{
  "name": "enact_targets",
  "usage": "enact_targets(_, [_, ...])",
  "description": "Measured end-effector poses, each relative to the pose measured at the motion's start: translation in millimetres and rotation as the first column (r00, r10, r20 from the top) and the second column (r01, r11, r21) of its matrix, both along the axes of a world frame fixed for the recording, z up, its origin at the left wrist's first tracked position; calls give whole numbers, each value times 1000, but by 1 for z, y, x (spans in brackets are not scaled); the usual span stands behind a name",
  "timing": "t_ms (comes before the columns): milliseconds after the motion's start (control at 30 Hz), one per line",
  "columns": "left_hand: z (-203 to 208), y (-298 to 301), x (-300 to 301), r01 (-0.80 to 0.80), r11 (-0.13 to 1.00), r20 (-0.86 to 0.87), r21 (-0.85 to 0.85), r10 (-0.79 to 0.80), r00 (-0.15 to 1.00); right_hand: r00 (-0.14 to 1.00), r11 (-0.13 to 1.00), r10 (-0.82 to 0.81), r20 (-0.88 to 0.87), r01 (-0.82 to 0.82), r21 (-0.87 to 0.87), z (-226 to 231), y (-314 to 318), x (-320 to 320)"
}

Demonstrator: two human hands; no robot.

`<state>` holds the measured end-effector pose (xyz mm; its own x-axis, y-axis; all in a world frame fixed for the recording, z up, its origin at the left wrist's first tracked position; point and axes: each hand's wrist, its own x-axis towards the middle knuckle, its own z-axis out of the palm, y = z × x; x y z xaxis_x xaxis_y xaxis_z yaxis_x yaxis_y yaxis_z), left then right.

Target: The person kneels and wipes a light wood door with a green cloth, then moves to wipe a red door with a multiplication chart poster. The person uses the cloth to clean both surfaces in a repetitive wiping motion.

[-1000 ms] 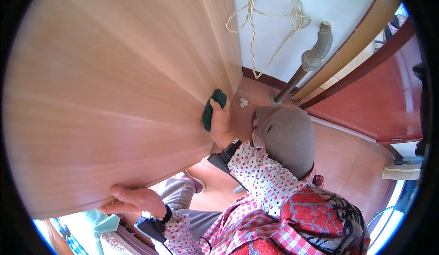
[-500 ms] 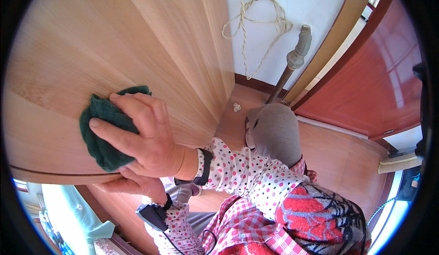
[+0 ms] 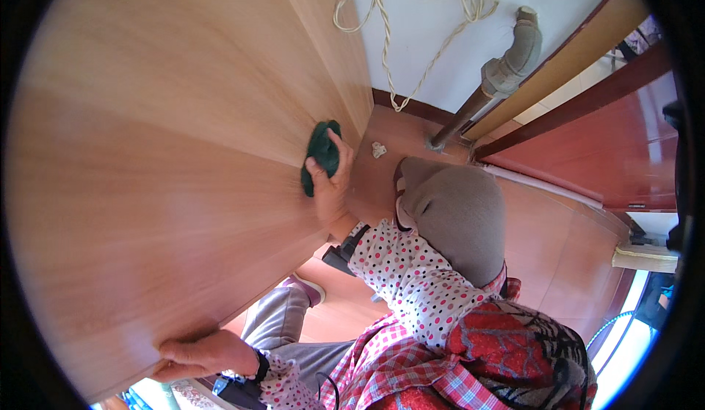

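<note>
Hands (image 3: pixel 202 355) at panel (image 3: pixel 161 160), R (image 3: pixel 333 194) w/ cloth (image 3: pixel 318 145)

head-worn fisheye | faces down | near left hand (image 3: pixel 204 354), right hand (image 3: pixel 334 192)

Green cloth (image 3: pixel 321 145) partly hidden by right hand (image 3: pixel 334 188). Cord (image 3: pixel 385 26) cut off at far edge — wooden panel (image 3: pixel 169 153) cropped at left. Pale scrap (image 3: pixel 378 150) probably crumpled — too small to tell what it is.
</note>
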<state>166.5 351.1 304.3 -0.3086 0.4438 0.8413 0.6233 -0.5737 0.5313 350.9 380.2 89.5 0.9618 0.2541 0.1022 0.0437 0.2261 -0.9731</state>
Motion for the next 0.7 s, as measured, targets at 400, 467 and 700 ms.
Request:
enact_targets(400, [51,-39,-9,-99,992,-165,78,110,980,448,959,262,-855,-19,284,-147,-25,-37])
enact_targets(467, [52,-42,-29,-223,971,-233,89,238,943,339,961,276,-899,-73,268,-146,-32,-46])
enact_targets(700, [35,-25,-34,-221,974,-162,53,226,960,-53,938,346,-937,38,344,-126,-41,-68])
